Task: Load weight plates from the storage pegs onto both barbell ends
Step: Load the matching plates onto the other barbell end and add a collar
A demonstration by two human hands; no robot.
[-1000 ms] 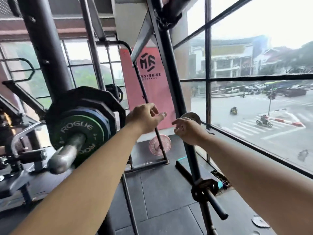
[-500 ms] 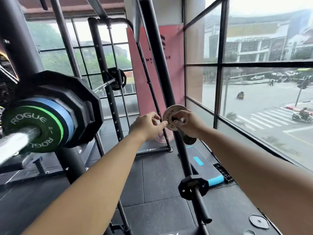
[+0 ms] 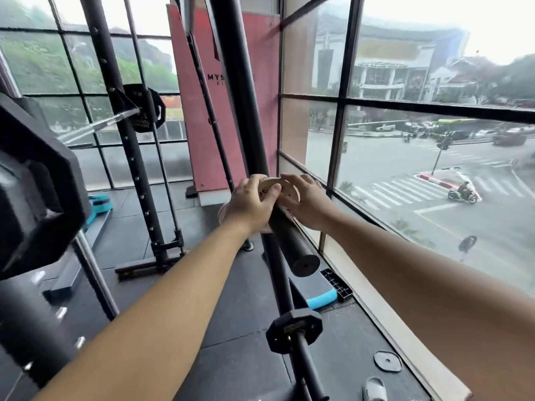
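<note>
The left grip [image 3: 251, 204] curled round the left rim of a small pale weight plate [image 3: 286, 189], thumb across its lettered face. The right grip [image 3: 307, 204] lay against the plate's right rim, fingers nearly straight, touching rather than pinching. The plate sat threaded at the root of a dark storage peg [image 3: 292, 244], whose free end pointed toward the camera. Behind the peg rose the black rack upright [image 3: 236, 111]. Below the peg, a small black hexagonal plate [image 3: 293, 331] sat on a lower peg [image 3: 308, 369]. Far left of the peg, large black plates [image 3: 37, 192] filled the edge of the view.
</note>
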